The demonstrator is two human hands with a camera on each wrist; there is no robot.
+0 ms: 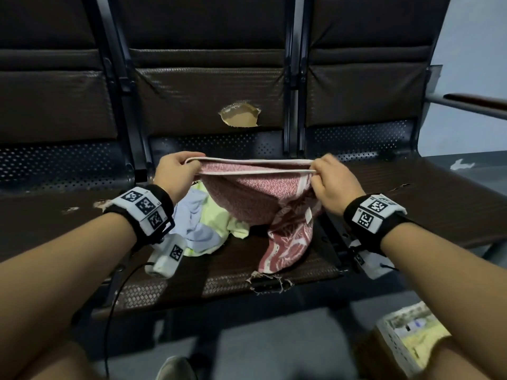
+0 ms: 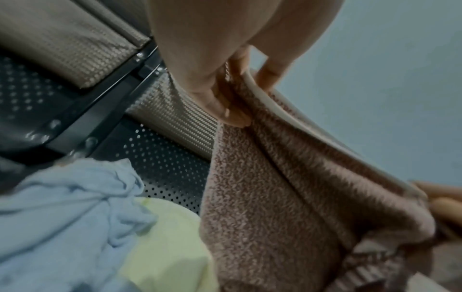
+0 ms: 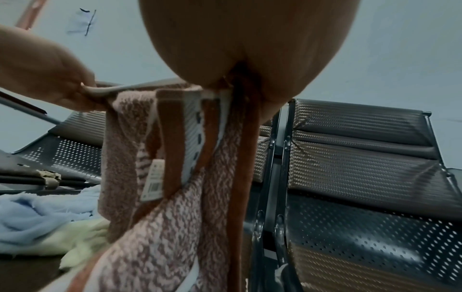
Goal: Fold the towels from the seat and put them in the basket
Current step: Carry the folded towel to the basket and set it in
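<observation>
So the fold looks to be mid-way: a pink-and-white speckled terry towel with pale piping (image 1: 255, 193) is held up over the worn dark woven middle seat (image 1: 236, 266), two of its edges brought together along the top. One end of that doubled edge is pinched by the left hand (image 1: 175, 174) and the other by the right hand (image 1: 333, 185), fingers curled tight on the cloth at both ends. The rest is hanging, with the tail draped down onto the seat.

Next, the ends probably need to be brought together for another fold, with the tail lifted so it isn't dragged.

A crumpled light-blue towel (image 1: 196, 223) and a pale-yellow towel (image 1: 219, 223) are left lying just beside, unfolded, partly under the hanging cloth. The white lattice plastic basket (image 1: 395, 341) is down on the floor to the right, with something yellowish already inside.
</observation>
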